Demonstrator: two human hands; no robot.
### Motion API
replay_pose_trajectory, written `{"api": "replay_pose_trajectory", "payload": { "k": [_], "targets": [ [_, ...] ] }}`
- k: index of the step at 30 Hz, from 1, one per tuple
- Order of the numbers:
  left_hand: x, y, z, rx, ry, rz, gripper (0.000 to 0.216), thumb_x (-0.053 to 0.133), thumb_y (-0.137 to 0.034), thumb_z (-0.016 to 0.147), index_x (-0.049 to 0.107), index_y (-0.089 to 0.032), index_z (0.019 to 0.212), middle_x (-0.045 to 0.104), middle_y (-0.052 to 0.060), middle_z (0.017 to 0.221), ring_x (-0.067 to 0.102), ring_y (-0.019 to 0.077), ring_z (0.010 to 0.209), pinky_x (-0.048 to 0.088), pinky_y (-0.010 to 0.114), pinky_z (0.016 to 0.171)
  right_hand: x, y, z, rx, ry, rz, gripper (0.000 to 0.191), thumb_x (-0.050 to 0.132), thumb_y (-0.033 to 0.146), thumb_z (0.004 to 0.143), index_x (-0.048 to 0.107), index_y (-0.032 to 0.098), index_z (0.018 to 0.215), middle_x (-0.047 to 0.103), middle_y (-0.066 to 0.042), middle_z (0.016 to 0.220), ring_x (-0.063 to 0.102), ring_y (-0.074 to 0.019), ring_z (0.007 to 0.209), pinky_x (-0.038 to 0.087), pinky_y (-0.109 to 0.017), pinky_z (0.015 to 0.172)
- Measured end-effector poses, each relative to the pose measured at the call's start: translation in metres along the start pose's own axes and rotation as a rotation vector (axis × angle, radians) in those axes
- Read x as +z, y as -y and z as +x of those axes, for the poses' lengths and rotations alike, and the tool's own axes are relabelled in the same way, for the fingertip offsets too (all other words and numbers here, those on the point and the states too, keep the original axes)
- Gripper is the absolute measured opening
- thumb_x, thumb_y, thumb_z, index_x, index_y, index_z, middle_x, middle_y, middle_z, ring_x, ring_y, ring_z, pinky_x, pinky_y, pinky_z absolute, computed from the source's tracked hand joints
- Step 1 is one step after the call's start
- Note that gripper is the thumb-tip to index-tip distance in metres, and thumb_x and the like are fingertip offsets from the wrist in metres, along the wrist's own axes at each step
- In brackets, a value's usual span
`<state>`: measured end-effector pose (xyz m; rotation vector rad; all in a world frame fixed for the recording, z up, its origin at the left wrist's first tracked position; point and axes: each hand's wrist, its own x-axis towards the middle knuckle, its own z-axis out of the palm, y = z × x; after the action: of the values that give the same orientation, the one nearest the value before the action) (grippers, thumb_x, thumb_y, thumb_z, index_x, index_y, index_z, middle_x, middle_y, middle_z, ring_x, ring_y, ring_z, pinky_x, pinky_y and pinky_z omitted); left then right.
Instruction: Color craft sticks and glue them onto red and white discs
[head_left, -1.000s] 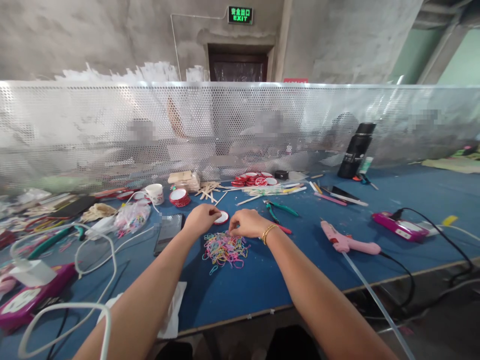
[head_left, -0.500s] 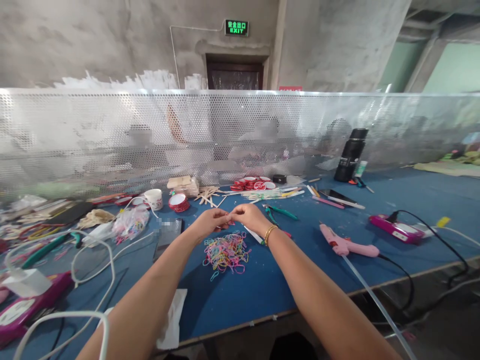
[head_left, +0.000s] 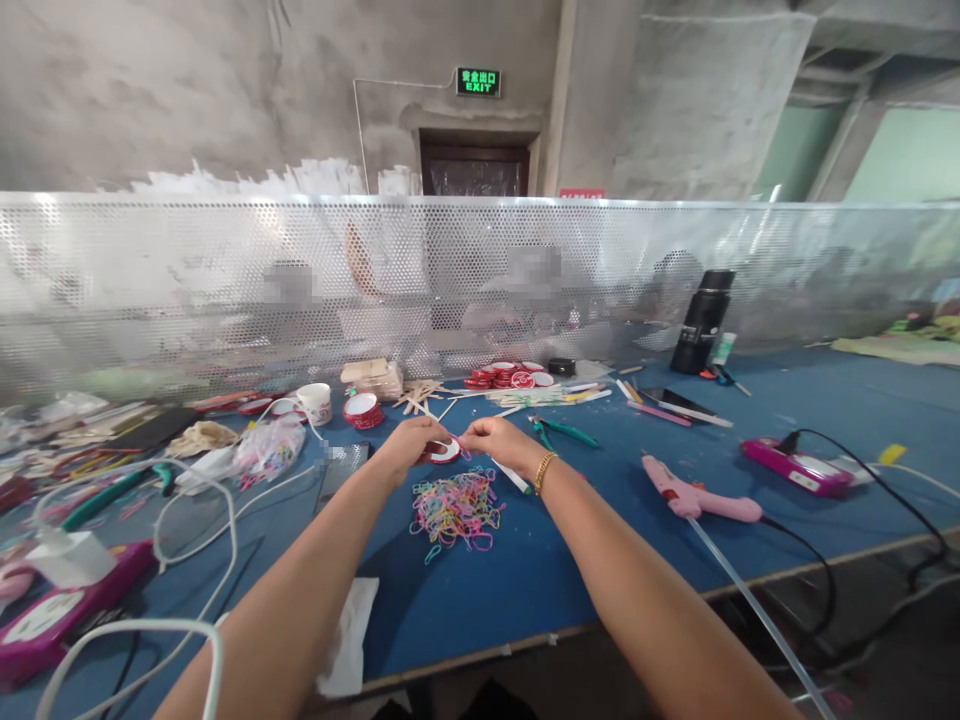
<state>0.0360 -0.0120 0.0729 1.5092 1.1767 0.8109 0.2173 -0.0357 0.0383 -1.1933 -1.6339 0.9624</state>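
Note:
A round red-rimmed disc with a white face [head_left: 445, 452] is held by its left side in the closed fingers of my left hand [head_left: 412, 446]. My right hand [head_left: 501, 442], with a gold bracelet at the wrist, pinches beside the disc's right edge. A bit of pink shows at its fingertips, perhaps one of the plastic pins; it is too small to be sure. Just below both hands lies a loose pile of coloured plastic pins [head_left: 456, 508] on the blue table [head_left: 480, 610]. A white marker-like stick [head_left: 513, 476] lies beside my right wrist.
Behind my hands are stacked red discs [head_left: 363, 407], wooden sticks [head_left: 417, 396], a paper cup [head_left: 315, 403] and green-handled pliers [head_left: 566, 432]. A pink glue gun [head_left: 697, 492] lies right, a phone [head_left: 345, 470] left. White cables [head_left: 232, 530] loop past my left forearm; a perforated screen [head_left: 465, 290] stands behind.
The disc's white face and red rim now show in my left hand, where they were hidden before. My hands have moved slightly apart. The whole view has shifted a little downward.

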Motion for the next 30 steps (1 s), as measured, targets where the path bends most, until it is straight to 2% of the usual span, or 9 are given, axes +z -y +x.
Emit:
{"api": "replay_pose_trajectory", "payload": {
  "k": [2, 4, 7, 10, 16, 19, 23, 28, 30],
  "targets": [
    [-0.003, 0.002, 0.001, -0.034, 0.065, 0.032, 0.010, 0.067, -0.027, 0.064, 0.060, -0.019, 0.065, 0.069, 0.001, 0.073, 0.061, 0.0118, 0.066, 0.031, 0.020, 0.049, -0.004, -0.001, -0.002, 0.028, 0.141, -0.027, 0.027, 0.071, 0.041, 0.069, 0.065, 0.015, 0.070, 0.060, 0.002, 0.064, 0.049, -0.0106, 0.061, 0.038, -0.024, 0.064],
    [-0.007, 0.003, 0.002, -0.050, 0.190, 0.097, 0.012, 0.070, -0.028, 0.060, 0.062, -0.019, 0.066, 0.068, 0.001, 0.072, 0.059, 0.0119, 0.064, 0.029, 0.020, 0.048, -0.008, -0.001, -0.004, 0.044, 0.266, -0.056, 0.027, 0.074, 0.041, 0.067, 0.067, 0.015, 0.071, 0.061, 0.001, 0.066, 0.050, -0.0107, 0.062, 0.038, -0.024, 0.064],
    [-0.012, 0.004, 0.000, -0.039, 0.370, 0.237, 0.020, 0.072, -0.035, 0.058, 0.067, -0.018, 0.066, 0.069, 0.002, 0.072, 0.058, 0.0127, 0.063, 0.024, 0.023, 0.047, -0.012, 0.002, -0.005, 0.034, 0.317, -0.053, 0.029, 0.074, 0.043, 0.068, 0.068, 0.015, 0.071, 0.060, 0.002, 0.063, 0.049, -0.0103, 0.060, 0.036, -0.024, 0.062],
    [-0.014, 0.003, -0.002, -0.026, 0.421, 0.374, 0.027, 0.076, -0.040, 0.056, 0.068, -0.016, 0.065, 0.067, 0.003, 0.067, 0.054, 0.0128, 0.061, 0.021, 0.025, 0.048, -0.013, 0.004, -0.005, 0.022, 0.229, -0.008, 0.029, 0.074, 0.044, 0.068, 0.067, 0.016, 0.068, 0.058, 0.002, 0.060, 0.048, -0.0103, 0.058, 0.036, -0.025, 0.060],
    [-0.010, -0.001, -0.006, 0.060, 0.416, 0.373, 0.040, 0.077, -0.043, 0.061, 0.073, -0.018, 0.092, 0.068, 0.002, 0.080, 0.052, 0.0115, 0.066, 0.026, 0.024, 0.054, -0.008, 0.001, -0.002, -0.036, 0.071, -0.014, 0.030, 0.070, 0.046, 0.071, 0.067, 0.016, 0.068, 0.059, 0.002, 0.059, 0.047, -0.0102, 0.056, 0.035, -0.025, 0.058],
    [-0.004, 0.002, -0.003, 0.094, 0.383, 0.307, 0.034, 0.073, -0.045, 0.067, 0.072, -0.017, 0.086, 0.064, 0.000, 0.072, 0.047, 0.0100, 0.061, 0.026, 0.025, 0.054, -0.004, 0.000, -0.001, -0.059, 0.024, 0.013, 0.031, 0.070, 0.047, 0.070, 0.067, 0.017, 0.069, 0.060, 0.002, 0.059, 0.048, -0.0106, 0.057, 0.035, -0.025, 0.058],
    [-0.005, 0.007, 0.002, 0.135, 0.370, 0.247, 0.021, 0.075, -0.036, 0.064, 0.068, -0.017, 0.071, 0.059, -0.002, 0.063, 0.045, 0.0095, 0.058, 0.025, 0.025, 0.054, -0.002, 0.001, 0.001, -0.082, -0.099, 0.055, 0.027, 0.070, 0.043, 0.069, 0.065, 0.017, 0.066, 0.059, 0.003, 0.061, 0.048, -0.0111, 0.059, 0.037, -0.026, 0.062],
    [-0.011, 0.005, -0.002, 0.084, 0.621, 0.318, 0.021, 0.076, -0.037, 0.064, 0.069, -0.018, 0.068, 0.060, -0.002, 0.061, 0.045, 0.0107, 0.058, 0.026, 0.026, 0.054, 0.000, 0.001, 0.004, -0.066, -0.154, 0.155, 0.025, 0.070, 0.041, 0.067, 0.063, 0.017, 0.065, 0.058, 0.003, 0.061, 0.048, -0.0109, 0.059, 0.039, -0.026, 0.063],
    [-0.011, 0.005, -0.004, 0.093, 0.646, 0.318, 0.021, 0.077, -0.038, 0.064, 0.070, -0.018, 0.067, 0.060, -0.002, 0.060, 0.046, 0.0106, 0.058, 0.027, 0.026, 0.055, 0.001, 0.001, 0.005, -0.067, -0.175, 0.182, 0.022, 0.069, 0.039, 0.067, 0.063, 0.017, 0.064, 0.059, 0.003, 0.061, 0.049, -0.0110, 0.059, 0.039, -0.027, 0.064]
  ]
}}
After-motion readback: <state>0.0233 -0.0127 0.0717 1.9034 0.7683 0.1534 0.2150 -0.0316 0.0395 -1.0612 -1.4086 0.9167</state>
